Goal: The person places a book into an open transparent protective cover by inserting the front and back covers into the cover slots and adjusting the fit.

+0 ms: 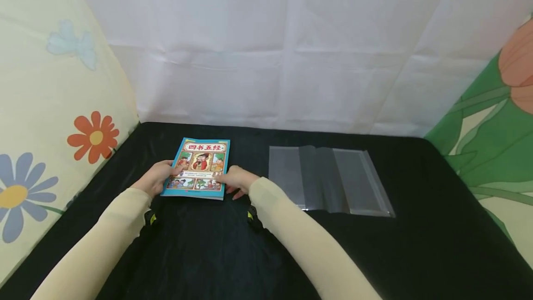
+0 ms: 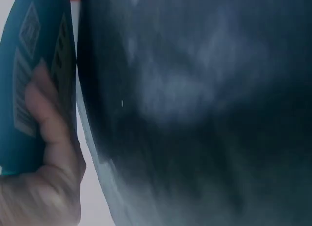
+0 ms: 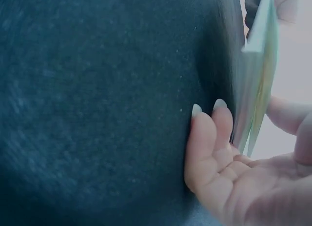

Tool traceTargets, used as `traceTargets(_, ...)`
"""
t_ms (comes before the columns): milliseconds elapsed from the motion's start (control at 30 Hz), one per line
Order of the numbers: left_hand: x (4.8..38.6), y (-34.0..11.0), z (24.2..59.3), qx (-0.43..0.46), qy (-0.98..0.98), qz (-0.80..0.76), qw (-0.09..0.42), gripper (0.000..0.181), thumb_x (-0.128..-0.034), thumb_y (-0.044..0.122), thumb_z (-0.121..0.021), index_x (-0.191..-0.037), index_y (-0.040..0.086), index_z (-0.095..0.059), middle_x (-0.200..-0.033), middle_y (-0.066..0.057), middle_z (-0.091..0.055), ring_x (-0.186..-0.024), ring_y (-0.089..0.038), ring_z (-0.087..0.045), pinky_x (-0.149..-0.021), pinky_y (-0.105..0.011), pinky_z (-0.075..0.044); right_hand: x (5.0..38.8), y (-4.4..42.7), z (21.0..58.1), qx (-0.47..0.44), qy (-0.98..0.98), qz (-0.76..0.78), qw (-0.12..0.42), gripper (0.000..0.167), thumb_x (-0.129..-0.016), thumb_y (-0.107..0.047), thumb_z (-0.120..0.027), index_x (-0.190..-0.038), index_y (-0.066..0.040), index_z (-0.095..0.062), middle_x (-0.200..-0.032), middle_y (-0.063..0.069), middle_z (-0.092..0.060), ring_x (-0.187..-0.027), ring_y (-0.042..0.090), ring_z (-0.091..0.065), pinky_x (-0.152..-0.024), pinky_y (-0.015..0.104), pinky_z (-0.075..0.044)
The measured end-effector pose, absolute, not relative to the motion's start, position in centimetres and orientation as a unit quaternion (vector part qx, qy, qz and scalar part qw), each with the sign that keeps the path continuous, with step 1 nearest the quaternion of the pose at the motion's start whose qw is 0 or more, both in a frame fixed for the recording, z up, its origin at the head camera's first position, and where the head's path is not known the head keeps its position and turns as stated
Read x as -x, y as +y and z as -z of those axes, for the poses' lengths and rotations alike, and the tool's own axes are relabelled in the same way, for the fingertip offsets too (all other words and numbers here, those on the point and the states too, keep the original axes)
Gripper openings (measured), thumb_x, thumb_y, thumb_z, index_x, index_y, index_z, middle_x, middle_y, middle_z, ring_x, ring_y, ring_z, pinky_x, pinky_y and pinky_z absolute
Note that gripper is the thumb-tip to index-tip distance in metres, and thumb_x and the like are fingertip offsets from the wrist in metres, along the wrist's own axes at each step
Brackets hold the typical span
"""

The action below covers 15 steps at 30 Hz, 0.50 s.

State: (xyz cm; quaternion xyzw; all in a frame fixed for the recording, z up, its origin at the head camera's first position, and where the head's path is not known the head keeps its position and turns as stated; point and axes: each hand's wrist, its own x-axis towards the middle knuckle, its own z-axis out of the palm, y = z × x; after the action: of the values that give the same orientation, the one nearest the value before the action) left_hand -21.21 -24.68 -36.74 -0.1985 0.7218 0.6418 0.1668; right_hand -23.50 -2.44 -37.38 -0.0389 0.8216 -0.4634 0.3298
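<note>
A children's book (image 1: 201,163) with a blue border, red Chinese title and cartoon panels is held face up, tilted slightly, over the black cloth. My left hand (image 1: 156,177) grips its left edge, thumb on the front cover. In the left wrist view, fingers of the left hand (image 2: 53,172) lie against the blue back cover (image 2: 9,148), near a barcode. The right edge is pinched by my right hand (image 1: 239,178), thumb on the front. From the right wrist, the page edges (image 3: 256,89) show beside the right hand (image 3: 243,182), two of whose fingers extend beside the cloth.
A clear plastic book cover (image 1: 287,175) with side flaps lies spread flat on the black tablecloth (image 1: 429,226), right of the book. A white curtain (image 1: 266,59) hangs behind the table, with flower-printed cloths (image 1: 33,96) at both sides.
</note>
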Motion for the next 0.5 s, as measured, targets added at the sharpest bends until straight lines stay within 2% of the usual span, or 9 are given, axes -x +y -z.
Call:
traceTargets(167,20.8,-24.2,36.9,0.194,0.674,-0.695,0.159,0.054,-0.1046,0.013,-0.039,-0.152,-0.005,-0.018,-0.078,0.001,-0.061,-0.067,-0.010,-0.064,-0.064,-0.027,-0.054,23.5,-2.3,37.6,0.040,0.816,0.475,0.327,0.034,-0.101,-0.031,-0.053,-0.114,-0.001,-0.059,-0.091,0.010,-0.059,-0.077,0.022,-0.055,-0.063,0.036,-0.053)
traceTargets(500,19.7,-23.3,37.3,0.207,0.684,-0.687,0.129,0.053,-0.1047,0.013,-0.040,-0.151,-0.005,-0.021,-0.084,0.000,-0.060,-0.068,-0.009,-0.063,-0.064,-0.026,-0.054,23.6,-2.0,38.1,0.031,0.801,0.501,0.327,0.027,-0.102,-0.021,-0.053,-0.110,0.002,-0.064,-0.086,0.010,-0.065,-0.071,0.019,-0.057,-0.058,0.033,-0.052)
